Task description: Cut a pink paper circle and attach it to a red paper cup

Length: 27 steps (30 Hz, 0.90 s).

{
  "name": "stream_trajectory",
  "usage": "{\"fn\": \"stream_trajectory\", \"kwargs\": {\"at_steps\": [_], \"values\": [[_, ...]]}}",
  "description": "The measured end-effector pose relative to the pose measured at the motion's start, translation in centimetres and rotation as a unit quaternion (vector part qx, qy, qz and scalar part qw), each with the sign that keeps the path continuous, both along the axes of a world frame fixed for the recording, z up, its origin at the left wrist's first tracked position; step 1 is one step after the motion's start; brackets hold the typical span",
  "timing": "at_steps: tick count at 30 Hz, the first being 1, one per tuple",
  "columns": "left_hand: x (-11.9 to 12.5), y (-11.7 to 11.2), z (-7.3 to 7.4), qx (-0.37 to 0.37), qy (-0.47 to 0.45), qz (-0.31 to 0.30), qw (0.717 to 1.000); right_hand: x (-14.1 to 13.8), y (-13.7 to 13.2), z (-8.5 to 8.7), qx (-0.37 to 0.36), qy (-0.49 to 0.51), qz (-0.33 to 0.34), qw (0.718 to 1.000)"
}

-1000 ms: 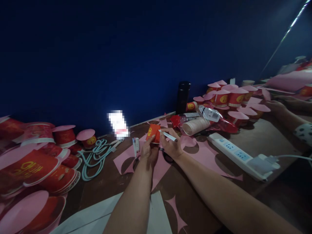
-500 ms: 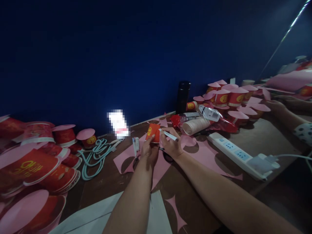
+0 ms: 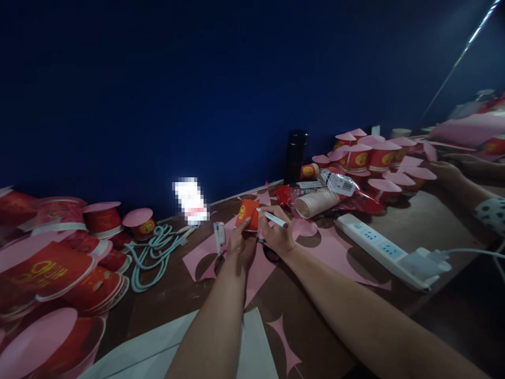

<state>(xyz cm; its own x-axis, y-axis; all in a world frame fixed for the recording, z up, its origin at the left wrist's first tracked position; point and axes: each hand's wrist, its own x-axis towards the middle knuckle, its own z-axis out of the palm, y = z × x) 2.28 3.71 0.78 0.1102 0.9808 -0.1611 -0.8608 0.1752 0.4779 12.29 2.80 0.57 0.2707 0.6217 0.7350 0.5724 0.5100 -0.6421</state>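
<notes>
My left hand is closed on a small red paper cup with gold print, held upside down on a pink paper sheet that has round holes cut out of it. My right hand grips a white pen whose tip touches the cup's right side. Both hands meet at the middle of the brown table. Dark scissors lie partly hidden under my hands.
Red cups with pink paper lids pile up at the left and back right. A black flask, a sleeve of cups in plastic, a white power strip, teal cables and another person's hand are nearby.
</notes>
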Motion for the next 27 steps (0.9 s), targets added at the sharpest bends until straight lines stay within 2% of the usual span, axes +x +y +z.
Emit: {"fn": "stream_trajectory", "kwargs": {"at_steps": [27], "values": [[0.01,0.3,-0.54,-0.001,0.011,-0.004,1.0,0.22,0.24,0.08,0.007,0.011,-0.013,1.0]]}}
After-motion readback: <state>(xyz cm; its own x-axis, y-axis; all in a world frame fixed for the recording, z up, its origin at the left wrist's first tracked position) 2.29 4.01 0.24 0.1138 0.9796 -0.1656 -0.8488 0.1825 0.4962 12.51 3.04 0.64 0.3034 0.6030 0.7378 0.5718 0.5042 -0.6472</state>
